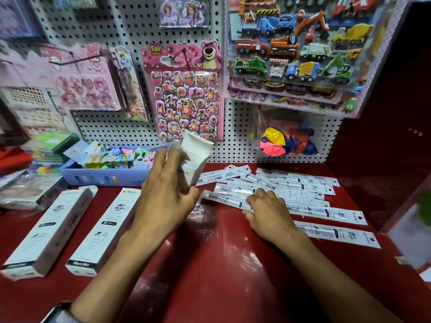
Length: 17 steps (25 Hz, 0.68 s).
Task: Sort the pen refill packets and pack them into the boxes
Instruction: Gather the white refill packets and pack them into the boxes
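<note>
My left hand grips a white open-topped refill box, held upright above the red shelf, its flap raised. My right hand lies on the spread of clear pen refill packets, fingers bent on one packet at the pile's near left edge; whether it grips that packet is unclear. Several packets fan out to the right, two lying nearer me. Two more white boxes lie flat on the left: one beside my left forearm, another further left.
A lilac tray of colourful small items stands behind the flat boxes. Sticker sheets and a bag of balloons hang on the pegboard at the back. A dark red wall closes the right side. Plastic-wrapped goods sit far left.
</note>
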{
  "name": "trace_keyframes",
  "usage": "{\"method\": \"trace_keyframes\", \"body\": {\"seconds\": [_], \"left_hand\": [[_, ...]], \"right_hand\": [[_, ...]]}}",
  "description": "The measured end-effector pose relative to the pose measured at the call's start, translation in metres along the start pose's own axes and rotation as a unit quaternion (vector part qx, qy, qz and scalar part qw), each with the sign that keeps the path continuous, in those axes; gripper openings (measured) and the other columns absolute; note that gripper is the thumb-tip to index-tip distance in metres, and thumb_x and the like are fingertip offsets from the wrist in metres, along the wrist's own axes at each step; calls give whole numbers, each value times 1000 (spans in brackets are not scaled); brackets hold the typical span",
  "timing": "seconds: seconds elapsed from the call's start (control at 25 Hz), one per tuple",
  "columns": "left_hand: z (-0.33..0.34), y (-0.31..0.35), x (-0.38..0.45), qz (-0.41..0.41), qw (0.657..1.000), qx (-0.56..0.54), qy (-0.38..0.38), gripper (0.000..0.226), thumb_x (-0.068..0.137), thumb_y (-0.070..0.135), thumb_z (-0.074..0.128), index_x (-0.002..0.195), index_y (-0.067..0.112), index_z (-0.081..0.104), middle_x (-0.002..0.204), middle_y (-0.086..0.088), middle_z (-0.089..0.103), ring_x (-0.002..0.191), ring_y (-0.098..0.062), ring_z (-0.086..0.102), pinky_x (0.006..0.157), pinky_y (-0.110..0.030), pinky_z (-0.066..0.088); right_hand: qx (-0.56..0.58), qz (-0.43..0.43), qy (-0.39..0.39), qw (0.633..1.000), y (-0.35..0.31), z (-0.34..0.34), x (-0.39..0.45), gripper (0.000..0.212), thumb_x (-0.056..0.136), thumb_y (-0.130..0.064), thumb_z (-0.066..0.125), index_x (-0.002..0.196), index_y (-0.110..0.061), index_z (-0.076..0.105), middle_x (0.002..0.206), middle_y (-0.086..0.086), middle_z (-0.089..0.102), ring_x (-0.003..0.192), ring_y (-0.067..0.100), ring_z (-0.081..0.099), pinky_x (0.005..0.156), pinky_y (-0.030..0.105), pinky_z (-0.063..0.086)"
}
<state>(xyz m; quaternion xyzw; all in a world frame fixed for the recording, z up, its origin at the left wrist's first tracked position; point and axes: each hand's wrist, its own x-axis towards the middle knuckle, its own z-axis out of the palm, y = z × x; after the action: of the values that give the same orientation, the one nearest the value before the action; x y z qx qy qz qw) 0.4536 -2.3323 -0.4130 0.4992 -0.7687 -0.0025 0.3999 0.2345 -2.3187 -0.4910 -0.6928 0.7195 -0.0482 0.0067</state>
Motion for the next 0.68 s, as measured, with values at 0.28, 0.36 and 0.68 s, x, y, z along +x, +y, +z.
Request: {"method": "trace_keyframes", "body": {"seconds": [0.28,0.36,0.68], "left_hand": [[0,-3,-6,16,1000,-8,-2,59,71,16,72,123,24,46,117,0,52,101,-27,58,72,-41,51],[0,-3,-6,12,1000,-11,1,59,71,15,72,123,24,46,117,0,53,100,-27,58,72,-41,51],[11,-2,-9,50,993,106,-31,73,62,1,71,125,26,41,116,0,51,98,-28,56,72,-36,40]], "right_hand": [[171,51,138,974,1,-41,-6,17,101,-25,44,100,-18,59,89,9,69,82,33,65,69,38,48],[398,79,134,904,12,-64,-11,15,99,-19,51,90,-16,63,75,9,71,61,28,66,56,35,51],[594,-74,138,789,36,-135,-60,29,85,14,61,88,-13,72,54,4,60,42,16,53,40,27,45]]}}
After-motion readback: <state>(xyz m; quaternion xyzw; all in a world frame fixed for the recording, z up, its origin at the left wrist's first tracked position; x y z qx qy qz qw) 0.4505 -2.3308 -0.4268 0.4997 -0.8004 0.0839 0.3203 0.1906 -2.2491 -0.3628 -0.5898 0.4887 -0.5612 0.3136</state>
